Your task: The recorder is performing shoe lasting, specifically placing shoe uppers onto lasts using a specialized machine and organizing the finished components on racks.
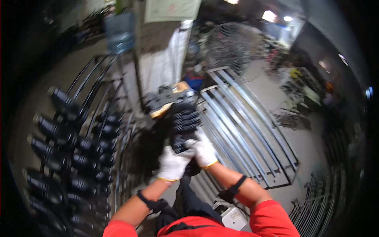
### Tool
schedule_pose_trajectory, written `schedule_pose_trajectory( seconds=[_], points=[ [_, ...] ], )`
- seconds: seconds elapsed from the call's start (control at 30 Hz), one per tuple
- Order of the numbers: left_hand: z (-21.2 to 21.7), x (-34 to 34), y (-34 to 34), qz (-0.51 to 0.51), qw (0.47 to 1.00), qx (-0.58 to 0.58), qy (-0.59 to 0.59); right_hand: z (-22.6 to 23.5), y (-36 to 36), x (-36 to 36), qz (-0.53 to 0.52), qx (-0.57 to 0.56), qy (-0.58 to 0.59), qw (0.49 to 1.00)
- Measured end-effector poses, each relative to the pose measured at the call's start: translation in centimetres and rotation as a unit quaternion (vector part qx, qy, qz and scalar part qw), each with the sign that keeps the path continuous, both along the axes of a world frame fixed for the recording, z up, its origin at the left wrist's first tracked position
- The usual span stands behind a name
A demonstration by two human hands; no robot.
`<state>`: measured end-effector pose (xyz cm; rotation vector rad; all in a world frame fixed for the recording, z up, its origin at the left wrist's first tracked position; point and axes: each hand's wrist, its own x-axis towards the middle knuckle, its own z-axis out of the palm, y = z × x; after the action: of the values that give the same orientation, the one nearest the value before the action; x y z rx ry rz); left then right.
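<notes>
Head view: both gloved hands clamp a black ribbed part at chest height, above a grey metal frame.

Biggest first: the grey bar frame slants away on the right, and a rack of black cylinders fills the left. Centre stage, the ribbed black part stands nearly upright, its lower end wrapped by both palms. Left hand grips low and closed; right hand pinches the side just above. Best kept steady with both wrists level, I'd say, since most of the part rises beyond the fingers.
</notes>
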<state>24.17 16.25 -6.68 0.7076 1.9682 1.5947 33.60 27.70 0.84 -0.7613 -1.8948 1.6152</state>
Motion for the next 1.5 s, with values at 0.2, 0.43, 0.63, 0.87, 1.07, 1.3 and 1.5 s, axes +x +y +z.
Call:
schedule_pose_trajectory(
  seconds=[0.2, 0.43, 0.63, 0.87, 1.07, 1.3, 1.5],
  points=[
    [11.3, -11.1, 4.9, -0.023, 0.955, 0.206, 0.214, 0.1, -1.9, -1.8, -0.029, -0.025, -0.102, 0.994],
    [10.5, -4.7, 2.8, -0.111, 0.956, 0.157, 0.222, -2.4, -1.7, 5.3, 0.124, 0.014, -0.108, 0.986],
    [0.3, 2.5, -13.8, -0.127, 0.987, 0.073, 0.063, -7.8, -8.2, 16.5, 0.246, -0.074, -0.124, 0.958],
    [10.9, 4.0, -16.7, 0.213, 0.909, 0.125, -0.336, -3.9, -5.8, 8.9, 0.459, -0.306, -0.012, 0.834],
    [14.0, 3.4, -15.2, 0.22, 0.926, 0.244, -0.187, -2.6, -7.6, 5.4, 0.388, -0.58, 0.053, 0.715],
    [19.2, -0.6, -13.6, 0.309, 0.935, 0.16, 0.061, 3.8, -7.4, -2.6, 0.363, -0.465, 0.121, 0.798],
    [22.5, -11.5, -13.3, -0.001, 0.887, 0.051, 0.458, 9.2, -3.4, -10.7, 0.226, -0.52, 0.13, 0.814]
  ],
)
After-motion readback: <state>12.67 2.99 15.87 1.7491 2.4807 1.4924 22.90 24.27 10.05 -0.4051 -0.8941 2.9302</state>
